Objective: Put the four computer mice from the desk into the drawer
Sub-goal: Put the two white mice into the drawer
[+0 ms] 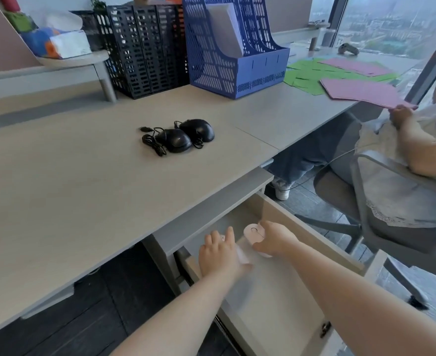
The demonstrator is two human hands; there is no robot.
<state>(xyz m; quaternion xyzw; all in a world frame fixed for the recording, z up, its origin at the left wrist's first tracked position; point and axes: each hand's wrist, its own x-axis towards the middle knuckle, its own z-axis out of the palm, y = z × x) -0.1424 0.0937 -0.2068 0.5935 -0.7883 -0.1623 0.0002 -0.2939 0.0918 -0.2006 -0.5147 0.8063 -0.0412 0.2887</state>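
Two black wired mice lie side by side on the desk (83, 191), the nearer mouse (174, 141) and the farther mouse (198, 129), their cables bunched to the left. Below the desk edge the drawer (283, 304) is pulled out. Both my hands reach into its far end. My right hand (276, 238) grips a pale pink mouse (254, 233) resting on the drawer floor. My left hand (220, 253) lies over a second pale pink mouse (242, 255), mostly hidden beneath the fingers; whether it grips it is unclear.
A blue file rack (227, 47) and black mesh racks (145, 47) stand at the back of the desk. Green and pink paper sheets (340, 73) lie at the right. Another person sits on a grey chair (381, 214) right of the drawer, holding pink paper.
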